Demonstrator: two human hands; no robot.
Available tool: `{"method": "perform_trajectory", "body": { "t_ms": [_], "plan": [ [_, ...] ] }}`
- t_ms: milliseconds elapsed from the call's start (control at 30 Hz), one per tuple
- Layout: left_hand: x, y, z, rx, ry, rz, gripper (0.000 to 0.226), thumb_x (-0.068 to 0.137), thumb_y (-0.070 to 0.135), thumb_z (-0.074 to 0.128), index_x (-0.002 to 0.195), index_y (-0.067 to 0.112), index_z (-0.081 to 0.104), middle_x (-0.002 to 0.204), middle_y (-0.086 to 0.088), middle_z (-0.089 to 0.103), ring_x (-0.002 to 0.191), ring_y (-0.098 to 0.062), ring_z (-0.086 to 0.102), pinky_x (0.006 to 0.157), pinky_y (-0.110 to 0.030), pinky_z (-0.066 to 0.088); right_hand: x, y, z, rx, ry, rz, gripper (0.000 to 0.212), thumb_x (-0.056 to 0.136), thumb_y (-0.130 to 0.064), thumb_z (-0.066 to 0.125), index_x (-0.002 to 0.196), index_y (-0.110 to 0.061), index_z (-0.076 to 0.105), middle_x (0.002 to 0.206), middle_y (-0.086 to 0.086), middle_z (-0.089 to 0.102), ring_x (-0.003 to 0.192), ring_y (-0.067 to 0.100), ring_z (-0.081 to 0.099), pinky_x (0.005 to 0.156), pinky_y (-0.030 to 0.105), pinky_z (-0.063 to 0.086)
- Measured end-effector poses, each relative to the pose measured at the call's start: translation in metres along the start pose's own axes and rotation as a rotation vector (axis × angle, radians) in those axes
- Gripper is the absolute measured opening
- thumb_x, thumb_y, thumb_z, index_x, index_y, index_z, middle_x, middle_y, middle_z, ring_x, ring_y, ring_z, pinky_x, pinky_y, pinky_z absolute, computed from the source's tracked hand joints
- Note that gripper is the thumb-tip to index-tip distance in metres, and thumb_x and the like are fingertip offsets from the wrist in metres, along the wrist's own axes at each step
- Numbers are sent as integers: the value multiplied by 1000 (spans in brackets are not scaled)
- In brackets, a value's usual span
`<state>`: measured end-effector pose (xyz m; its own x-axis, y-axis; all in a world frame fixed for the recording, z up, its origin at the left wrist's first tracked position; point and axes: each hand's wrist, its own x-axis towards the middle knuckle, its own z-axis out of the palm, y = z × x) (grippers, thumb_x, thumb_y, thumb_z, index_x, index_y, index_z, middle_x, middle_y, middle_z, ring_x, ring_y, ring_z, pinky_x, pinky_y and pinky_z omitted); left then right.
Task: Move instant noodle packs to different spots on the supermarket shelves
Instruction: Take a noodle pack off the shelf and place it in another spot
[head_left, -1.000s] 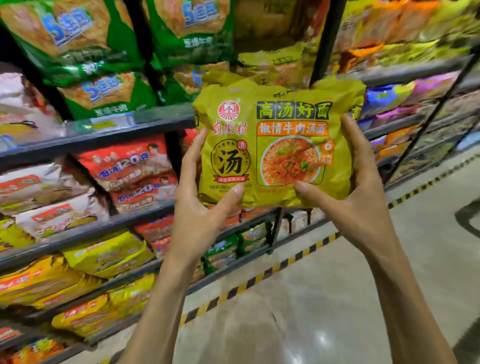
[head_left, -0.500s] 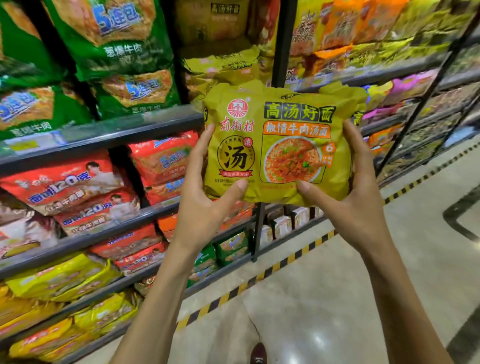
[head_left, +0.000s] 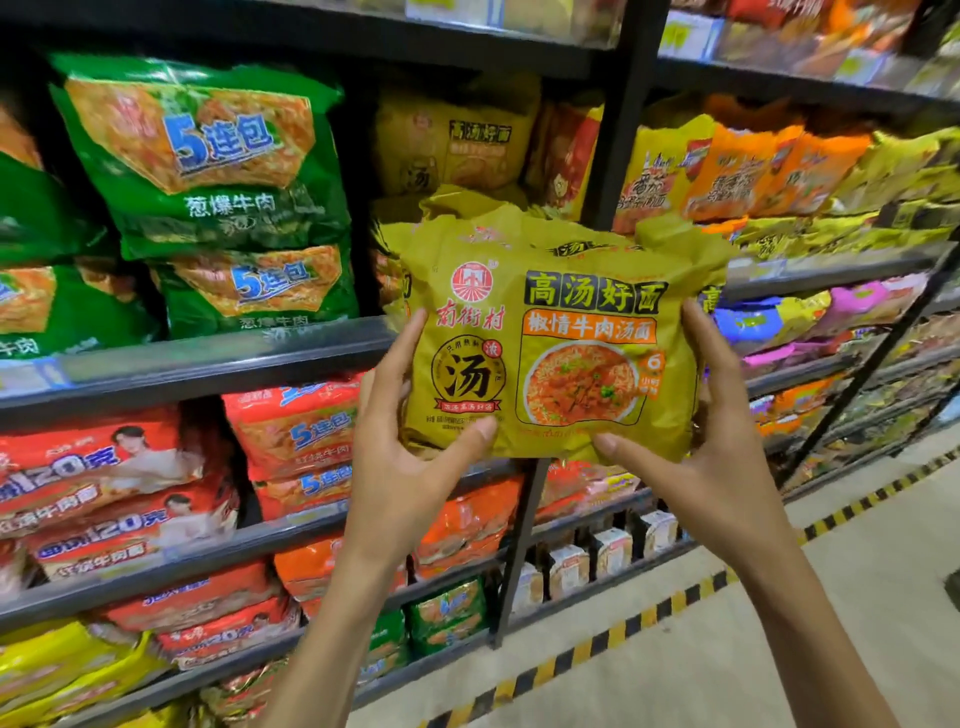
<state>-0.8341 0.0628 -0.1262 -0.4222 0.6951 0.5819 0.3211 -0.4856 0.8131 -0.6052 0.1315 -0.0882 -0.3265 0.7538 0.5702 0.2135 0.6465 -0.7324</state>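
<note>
Yellow noodle multipack (head_left: 556, 343): held in the air, front face to the camera, roughly upright, in front of the shelf upright (head_left: 618, 130) and not resting on any shelf. Left hand (head_left: 410, 467) grips its lower left corner, thumb pressed on the front, fingers along the side and behind. Right hand (head_left: 722, 457) mirrors it on the lower right: thumb on the front bottom edge, fingers up the right side. Likely a two-hand hold because the bag is wide, soft and puffy; holding the bottom corners keeps it flat and the label readable.

Just behind its top edge sit matching yellow packs (head_left: 452, 145) on the upper shelf. That reads as the likely slot, though I can't tell for certain. Green packs (head_left: 208, 156) are stacked to the left on the same shelf, with the shelf rail (head_left: 208, 364) below them. Red packs (head_left: 104, 467) are one level down, orange packs (head_left: 748, 161) to the right of the upright, and small boxes (head_left: 597, 561) low down. The floor (head_left: 779, 649) has a black-yellow stripe (head_left: 623, 623) along the shelf base.

Versus the earlier frames: same grip, thumbs in the same spots, pack not released. The view has closed in on the shelving, the green packs loom larger, and the matching yellow stack now sits straight behind the pack. The shoe tip seen at the bottom edge half a second ago is gone.
</note>
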Motion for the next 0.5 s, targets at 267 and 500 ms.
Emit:
{"method": "perform_trajectory", "body": {
  "t_ms": [267,500],
  "plan": [
    [66,0,-3,39,28,93,91,82,17,84,154,44,36,153,-3,50,140,-22,52,112,-54,45,79,4,5,48,-47,-108,106,74,-21,85,154,-46,20,148,-45,27,141,-2,38,111,47,44],
    [118,0,-6,110,45,172,90,88,10,81,158,38,32,157,-5,46,144,-25,47,116,-54,41,145,13,14,70,-56,-226,108,76,-12,86,156,-40,19,159,-22,28,143,-1,36,114,43,41]
  ]
}}
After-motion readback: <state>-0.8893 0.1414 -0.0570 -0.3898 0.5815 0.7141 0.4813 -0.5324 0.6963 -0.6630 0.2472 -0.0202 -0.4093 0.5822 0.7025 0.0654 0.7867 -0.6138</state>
